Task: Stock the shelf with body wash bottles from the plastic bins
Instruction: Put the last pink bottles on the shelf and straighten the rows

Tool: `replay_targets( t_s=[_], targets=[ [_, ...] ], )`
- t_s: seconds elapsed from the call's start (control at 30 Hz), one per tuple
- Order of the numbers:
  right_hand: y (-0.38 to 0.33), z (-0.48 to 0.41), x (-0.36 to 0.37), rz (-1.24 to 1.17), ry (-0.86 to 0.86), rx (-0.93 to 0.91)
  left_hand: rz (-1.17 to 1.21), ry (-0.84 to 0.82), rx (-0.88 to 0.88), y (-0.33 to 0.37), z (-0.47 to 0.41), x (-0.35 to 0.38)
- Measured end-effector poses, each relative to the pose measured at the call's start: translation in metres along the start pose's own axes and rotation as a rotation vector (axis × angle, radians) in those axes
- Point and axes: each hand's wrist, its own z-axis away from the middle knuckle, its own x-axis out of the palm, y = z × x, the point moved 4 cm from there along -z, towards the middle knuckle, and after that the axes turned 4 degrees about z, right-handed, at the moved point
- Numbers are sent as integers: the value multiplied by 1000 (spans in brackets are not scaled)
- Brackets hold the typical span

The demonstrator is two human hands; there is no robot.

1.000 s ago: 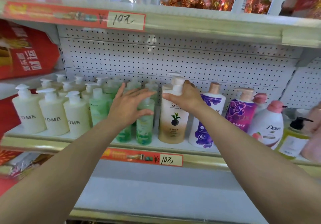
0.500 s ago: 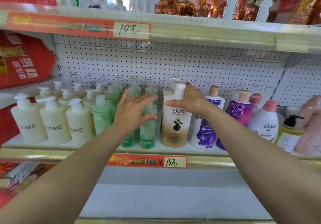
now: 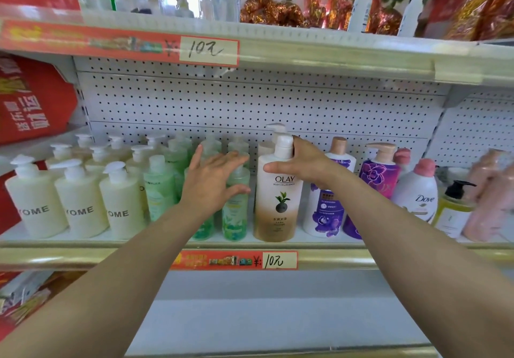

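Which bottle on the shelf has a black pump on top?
The small yellow bottle far right, beside the white Dove bottle. Its pump is black; the other pumps I can see are white or rose-gold.

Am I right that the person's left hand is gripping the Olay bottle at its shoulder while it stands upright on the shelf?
Not quite: the head view shows the right hand gripping the Olay bottle at its shoulder; the left hand rests against the green bottles. The bottle does stand upright on the shelf.
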Motion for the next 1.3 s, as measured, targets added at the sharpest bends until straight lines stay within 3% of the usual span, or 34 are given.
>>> replay_targets(
  t_s=[0.47,0.7,0.9,1.03,1.13,1.3],
  targets=[
    [4,-1,6,-12,-32,14,0,37,8,-1,1,2],
    [-3,8,7,97,74,55,-23,-20,-10,2,-1,-1],
    [-13,36,-20,155,360,-38,57,41,34,24,-3,-12],
    [0,59,-62,157,568,-65,130,-22,109,70,-15,-18],
    [22,67,-81,202,551,0,179,-72,41,93,-20,-13],
    [49,63,-87,253,355,41,141,-51,-59,107,-19,-3]
  ],
)
